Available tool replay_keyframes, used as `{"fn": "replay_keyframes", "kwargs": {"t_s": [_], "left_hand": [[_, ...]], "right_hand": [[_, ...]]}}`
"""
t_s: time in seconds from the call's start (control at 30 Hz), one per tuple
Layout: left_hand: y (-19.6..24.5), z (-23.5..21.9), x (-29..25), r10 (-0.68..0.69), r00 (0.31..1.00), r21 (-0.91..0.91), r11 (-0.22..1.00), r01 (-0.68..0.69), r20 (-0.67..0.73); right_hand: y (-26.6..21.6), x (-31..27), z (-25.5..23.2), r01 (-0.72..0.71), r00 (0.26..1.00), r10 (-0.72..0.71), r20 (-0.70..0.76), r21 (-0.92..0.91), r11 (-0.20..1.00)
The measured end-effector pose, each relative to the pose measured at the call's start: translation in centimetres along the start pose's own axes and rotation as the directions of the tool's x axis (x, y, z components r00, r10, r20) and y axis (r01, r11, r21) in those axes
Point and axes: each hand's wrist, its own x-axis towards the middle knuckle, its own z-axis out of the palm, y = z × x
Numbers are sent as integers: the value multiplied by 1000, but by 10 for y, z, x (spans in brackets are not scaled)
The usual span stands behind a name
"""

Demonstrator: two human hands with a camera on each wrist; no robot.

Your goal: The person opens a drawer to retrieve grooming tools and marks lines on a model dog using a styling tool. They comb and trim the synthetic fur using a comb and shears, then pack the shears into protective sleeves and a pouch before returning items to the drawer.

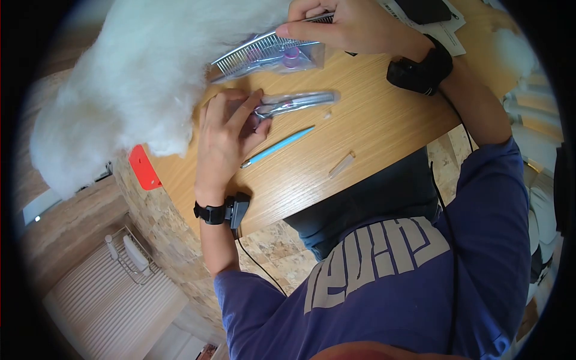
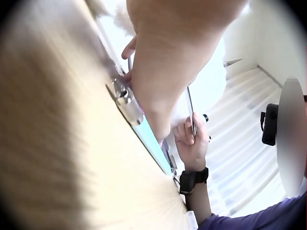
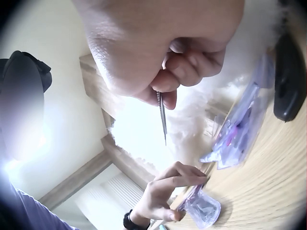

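Observation:
My right hand (image 1: 354, 27) grips a long metal grooming comb (image 1: 246, 53) near one end, its teeth pointing down beside the white fluffy fur (image 1: 126, 78). In the right wrist view the comb (image 3: 162, 115) juts from between thumb and curled fingers. Low on the table, my left hand (image 1: 221, 135) holds the handle end of scissors (image 1: 300, 103) in a clear plastic sleeve; the fingers hide much of the handles. Behind the sleeve, under the comb, lies another clear packet (image 1: 303, 60) with a purple part inside.
A light-blue pen-like tool (image 1: 279, 146) with a metal end lies beside my left hand. Nearer the table's front edge is a small clear tube (image 1: 342, 165). A red flat piece (image 1: 144, 168) shows at the left edge, and a black case (image 1: 423, 11) sits on papers behind my right wrist.

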Motion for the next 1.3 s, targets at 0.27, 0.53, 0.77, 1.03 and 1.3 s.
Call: {"fn": "replay_keyframes", "kwargs": {"t_s": [0.27, 0.53, 0.77, 1.03, 1.3], "left_hand": [[-5, -1, -3, 67, 998, 58, 996, -66, -13], [-12, -6, -9, 126, 990, -92, 987, -131, -62], [-11, 0, -21, -304, 892, -638, 770, 24, -334], [-20, 3, -11, -418, 818, -807, 583, -91, -395], [-23, -5, -14, -387, 836, -816, 565, -118, -389]], "right_hand": [[-6, 5, -3, -165, 981, 166, 100, -18, 986], [-2, -1, -4, -2, 989, 25, 144, -155, 988], [-8, -9, 9, 38, 920, 90, 382, -314, 949], [3, -18, 19, 228, 896, -59, 441, -341, 912], [4, -16, 21, 241, 959, -129, 253, -484, 841]]}}
